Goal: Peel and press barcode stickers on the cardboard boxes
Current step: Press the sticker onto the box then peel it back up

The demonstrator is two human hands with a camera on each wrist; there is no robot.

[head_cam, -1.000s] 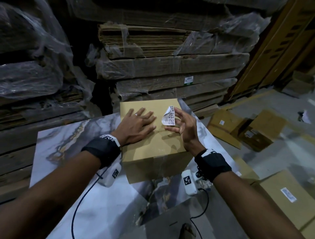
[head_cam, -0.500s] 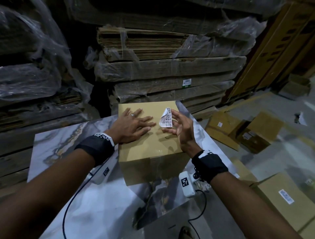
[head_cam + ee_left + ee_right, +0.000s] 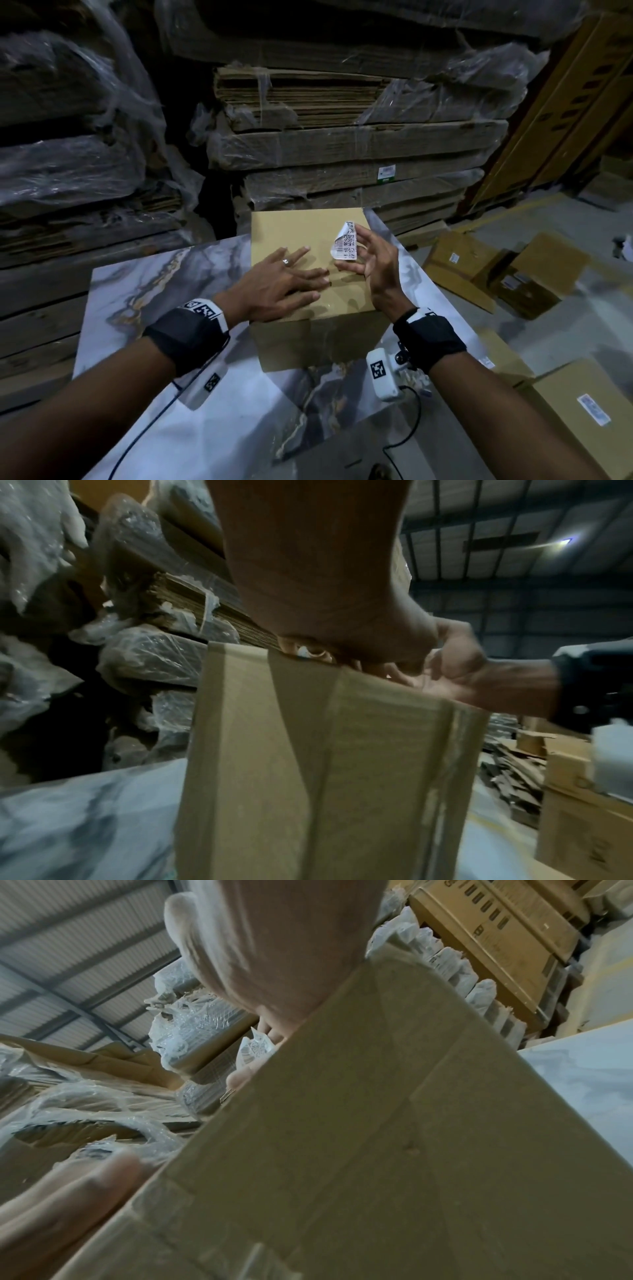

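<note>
A plain cardboard box [image 3: 301,233] stands on the marble-patterned table [image 3: 144,274]. My left hand [image 3: 291,281] lies flat on the box top, fingers straight and spread. My right hand [image 3: 368,257] hovers over the right side of the top and pinches a curled white barcode sticker [image 3: 346,241] between thumb and fingers. The sticker stands nearly upright, its lower edge close to the cardboard. In the right wrist view the sticker [image 3: 255,1050] peeks above the box edge [image 3: 377,1123]. The left wrist view shows the box's taped side [image 3: 325,764] under my left palm [image 3: 325,588].
Plastic-wrapped stacks of flattened cardboard [image 3: 342,137] rise right behind the table. On the floor to the right lie several boxes, some with labels [image 3: 582,404], and opened cartons [image 3: 479,267]. Tall yellow-brown boards [image 3: 565,102] lean at the far right.
My left hand has slid a little toward the box's near edge. The right hand keeps the sticker over the same right part of the top. The head view has shifted slightly.
</note>
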